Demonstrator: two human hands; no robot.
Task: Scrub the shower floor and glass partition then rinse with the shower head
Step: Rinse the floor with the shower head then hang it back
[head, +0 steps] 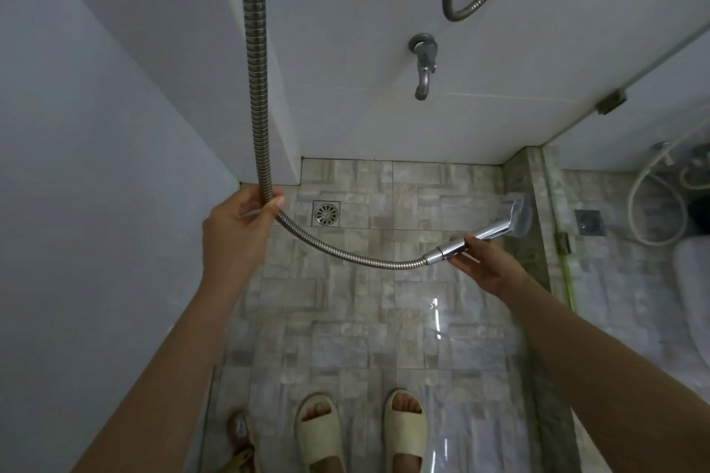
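A person in pale slippers [361, 430] stands inside a tiled stall, apparently at the rinsing stage of the job. The right hand [484, 265] is curled round the handle of the shower head [515, 217], close to the hose coupling. It holds the head low over the floor [345, 319], facing the kerb [526, 203] at the foot of the glass partition [599, 173]. That aim suggests the base of the glass is the target.

The left hand [238, 227] pinches the metal hose [257, 88] between thumb and fingers where it comes down from above. This probably takes up slack so the loop between the hands hangs free of the tiles and the head can swing without tugging.

Whether water is running cannot be told; the head's face is blurred and no clear stream shows. The floor looks glossy, with bright reflections near the right arm.

A drain [326, 213] sits in the far corner and a tap [422, 65] juts from the back wall. A brownish object by the left foot is too indistinct to name.
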